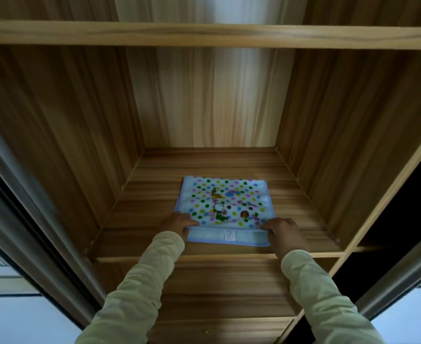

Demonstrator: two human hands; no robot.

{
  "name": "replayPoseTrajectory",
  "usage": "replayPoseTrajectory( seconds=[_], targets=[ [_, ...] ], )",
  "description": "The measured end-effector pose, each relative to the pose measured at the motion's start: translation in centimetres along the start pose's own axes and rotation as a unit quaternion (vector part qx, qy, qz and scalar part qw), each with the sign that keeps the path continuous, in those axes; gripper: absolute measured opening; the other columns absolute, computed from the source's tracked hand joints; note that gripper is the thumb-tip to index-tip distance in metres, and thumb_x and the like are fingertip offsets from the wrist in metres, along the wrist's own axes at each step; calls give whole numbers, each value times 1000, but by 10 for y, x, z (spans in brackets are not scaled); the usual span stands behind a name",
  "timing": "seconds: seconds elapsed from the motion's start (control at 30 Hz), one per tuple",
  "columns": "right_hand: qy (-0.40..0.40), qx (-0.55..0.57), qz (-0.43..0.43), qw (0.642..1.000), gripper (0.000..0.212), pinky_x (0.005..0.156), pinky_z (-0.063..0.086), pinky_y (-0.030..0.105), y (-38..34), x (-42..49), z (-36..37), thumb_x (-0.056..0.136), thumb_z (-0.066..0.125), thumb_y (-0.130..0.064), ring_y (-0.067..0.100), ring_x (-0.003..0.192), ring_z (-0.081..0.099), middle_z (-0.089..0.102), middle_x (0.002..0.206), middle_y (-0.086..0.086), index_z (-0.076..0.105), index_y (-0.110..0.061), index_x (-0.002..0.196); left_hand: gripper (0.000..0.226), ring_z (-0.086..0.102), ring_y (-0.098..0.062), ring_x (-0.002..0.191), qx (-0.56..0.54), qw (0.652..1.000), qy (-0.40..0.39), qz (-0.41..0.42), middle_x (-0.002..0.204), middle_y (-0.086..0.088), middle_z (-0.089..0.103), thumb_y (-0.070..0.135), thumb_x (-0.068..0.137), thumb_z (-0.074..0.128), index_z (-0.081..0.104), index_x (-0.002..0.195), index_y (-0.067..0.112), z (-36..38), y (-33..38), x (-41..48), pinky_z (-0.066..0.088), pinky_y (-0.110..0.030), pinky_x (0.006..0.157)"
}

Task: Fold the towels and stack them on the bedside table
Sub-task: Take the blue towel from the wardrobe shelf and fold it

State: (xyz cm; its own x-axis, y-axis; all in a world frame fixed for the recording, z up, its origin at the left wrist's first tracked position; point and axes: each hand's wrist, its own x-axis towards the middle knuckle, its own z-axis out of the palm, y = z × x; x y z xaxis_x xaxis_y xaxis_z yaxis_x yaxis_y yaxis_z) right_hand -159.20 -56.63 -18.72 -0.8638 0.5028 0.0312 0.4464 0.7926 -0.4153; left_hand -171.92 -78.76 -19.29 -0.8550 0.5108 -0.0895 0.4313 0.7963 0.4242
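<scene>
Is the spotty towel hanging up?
No, the towel lies flat on the wooden shelf, with the left hand and right hand holding its near edge.

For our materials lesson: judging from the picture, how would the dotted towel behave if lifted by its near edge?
Probably floppy: on the dotted towel the near edge is folded over between the left hand and right hand. Likely light: it looks thin and lies flat on the shelf.

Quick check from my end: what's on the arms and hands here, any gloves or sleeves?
Both arms wear long, pale cream-green sleeves that are puffy and lightly wrinkled, the left sleeve and right sleeve both ending at the wrists. The left hand and right hand are bare, with no gloves, watch or rings showing.
</scene>
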Motion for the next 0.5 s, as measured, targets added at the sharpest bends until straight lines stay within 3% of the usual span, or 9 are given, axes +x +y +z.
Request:
replayPoseTrajectory(
  seconds=[0.07, 0.17, 0.23, 0.33, 0.4, 0.5],
  targets=[
    [12, -2, -7, 1000, 37, 103, 38, 29, 1, -4, -1, 88, 45, -8, 20, 126, 41, 54, 130, 2, 63, -21, 118, 45, 15, -20, 144, 34, 999, 22, -4, 154, 0, 22, 7, 97, 33, 41, 137, 24, -2, -1, 1, 11, -23, 115],
    [-27, 30, 0, 999, 36, 107, 34, 31, 3, -10, 2, 88, 49, -7, 24, 127, 44, 50, 134, 8, 61, -18, 120, 51, 9, -23, 145, 68, 997, -41, -23, 157, -2, 11, 9, 96, 36, 27, 143, 27, -3, -11, 1, 12, -27, 117],
    [-20, 38, 3, 999, 36, 107, 34, 31, 3, -12, 4, 88, 48, -6, 24, 127, 44, 52, 134, 7, 62, -18, 119, 47, 22, -25, 142, -47, 998, -14, -48, 153, -7, 23, 3, 92, 43, 40, 137, 18, 0, -15, 2, 19, -27, 115],
    [16, 49, -9, 999, 36, 108, 34, 28, 2, -9, 7, 88, 44, -7, 22, 128, 43, 53, 135, 4, 63, -16, 117, 30, 48, -32, 123, -213, 956, 139, -142, 135, -12, 51, 4, 91, 47, 62, 116, 7, 0, -14, 5, 38, -29, 99],
    [12, 43, -38, 998, 35, 110, 29, 26, 0, -9, 7, 92, 42, -16, 21, 132, 39, 50, 138, 5, 60, -18, 122, 30, 51, -33, 118, -202, 954, 139, -172, 131, -12, 53, 16, 93, 47, 59, 119, 10, -3, -8, 8, 40, -32, 97],
    [-41, -11, -86, 995, 38, 113, 21, 23, 0, -6, 12, 96, 38, -31, 16, 140, 28, 41, 146, 0, 53, -24, 129, 42, 47, -29, 123, -109, 978, 71, -162, 136, -11, 47, 32, 89, 54, 49, 129, 20, -6, -6, 11, 40, -34, 103]
  ],
)
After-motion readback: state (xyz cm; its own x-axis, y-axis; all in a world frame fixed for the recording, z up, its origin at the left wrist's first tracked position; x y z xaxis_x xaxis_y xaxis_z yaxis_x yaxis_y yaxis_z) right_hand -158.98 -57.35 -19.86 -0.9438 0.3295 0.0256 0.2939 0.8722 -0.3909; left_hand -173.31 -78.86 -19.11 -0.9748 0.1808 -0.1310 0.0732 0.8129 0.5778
